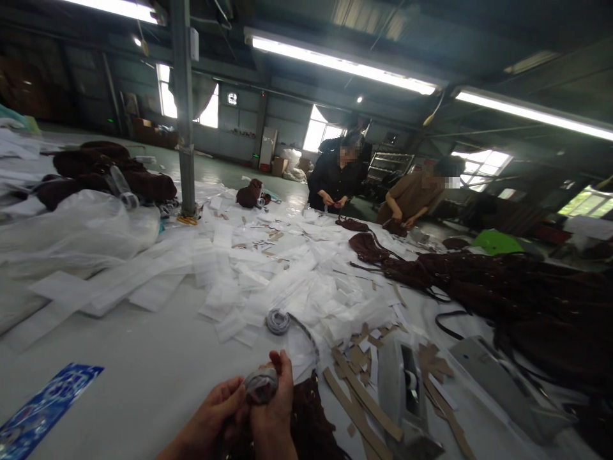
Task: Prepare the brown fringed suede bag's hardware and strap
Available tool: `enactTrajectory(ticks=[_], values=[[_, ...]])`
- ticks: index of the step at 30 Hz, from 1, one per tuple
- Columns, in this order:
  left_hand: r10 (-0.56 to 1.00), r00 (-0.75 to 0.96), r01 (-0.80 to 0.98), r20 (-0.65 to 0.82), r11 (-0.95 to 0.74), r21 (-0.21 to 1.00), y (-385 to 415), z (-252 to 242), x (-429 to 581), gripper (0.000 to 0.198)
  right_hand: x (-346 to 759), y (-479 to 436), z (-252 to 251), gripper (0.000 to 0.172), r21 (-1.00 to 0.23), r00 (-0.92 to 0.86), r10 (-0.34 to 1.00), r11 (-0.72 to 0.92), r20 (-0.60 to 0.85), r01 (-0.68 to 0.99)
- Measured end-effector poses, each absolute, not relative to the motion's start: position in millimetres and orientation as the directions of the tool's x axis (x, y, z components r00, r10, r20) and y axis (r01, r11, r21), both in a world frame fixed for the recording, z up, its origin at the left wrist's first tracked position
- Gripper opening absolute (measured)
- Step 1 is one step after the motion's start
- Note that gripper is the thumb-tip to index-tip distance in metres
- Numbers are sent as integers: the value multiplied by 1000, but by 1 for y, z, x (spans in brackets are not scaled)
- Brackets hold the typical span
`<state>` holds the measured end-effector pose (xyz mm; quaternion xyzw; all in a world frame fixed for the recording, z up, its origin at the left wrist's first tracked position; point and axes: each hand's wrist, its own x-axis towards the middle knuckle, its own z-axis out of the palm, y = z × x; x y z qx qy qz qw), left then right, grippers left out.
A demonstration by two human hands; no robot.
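Low in the middle of the head view, my left hand (224,404) and my right hand (275,409) meet around a coiled grey strap (261,386). The left fingers are closed at the coil's near left side. My right hand wraps its right side, with the fingertips pointing up. Under and beside my right wrist lies dark brown fabric (310,418). Just beyond my hands, a second grey coil (278,321) rests on the table, its loose tail (306,335) curving right and toward me.
White paper strips and clear plastic (258,275) cover the mid-table. At right are tan cardboard strips (361,393), a grey tape dispenser (405,390) and piled dark brown bags (536,300). A blue printed packet (45,409) lies at left. A post (184,115) rises near scissors (186,220). Two people work across the table.
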<state>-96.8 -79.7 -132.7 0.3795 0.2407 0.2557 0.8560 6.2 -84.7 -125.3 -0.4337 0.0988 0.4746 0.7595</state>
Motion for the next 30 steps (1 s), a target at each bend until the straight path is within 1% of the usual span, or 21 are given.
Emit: enactTrajectory(ticks=[2,5,7,9,13,15,18,20,23,26,28,30], values=[[637,734,-267,-236,590,762,-78,-136,-97,43,3,-86,-131,36,-655,583,623,147,-521,-741],[657,710,-269,-254,585,765,-75,-139,-97,42,-2,-89,-133,45,-811,660,680,164,-319,-561],[670,695,-266,-261,577,772,-74,-138,-97,41,-4,-92,-130,47,-847,671,702,188,-238,-497],[672,692,-264,-264,576,773,-73,-136,-97,42,-6,-94,-126,47,-840,666,703,184,-250,-510],[659,695,-275,-288,614,740,-73,-131,-98,42,-8,-94,-119,48,-779,608,724,160,-325,-607],[654,691,-283,-307,636,718,-72,-132,-99,42,-8,-93,-119,49,-763,577,749,152,-326,-628],[641,696,-292,-324,665,687,-69,-136,-102,40,-9,-93,-124,48,-779,577,764,163,-289,-606],[629,703,-293,-332,682,670,-67,-139,-103,40,-10,-94,-129,47,-801,592,758,161,-275,-577],[641,683,-306,-350,686,660,-64,-141,-104,41,-11,-97,-135,47,-852,610,747,116,-264,-511],[662,661,-327,-354,678,659,-61,-141,-106,41,-7,-101,-138,51,-920,613,762,60,-208,-387],[671,653,-335,-351,672,661,-60,-141,-107,39,-1,-105,-138,55,-960,585,795,12,-160,-279],[684,637,-338,-355,662,670,-60,-140,-107,40,6,-110,-136,57,-975,494,856,-48,-152,-218]])
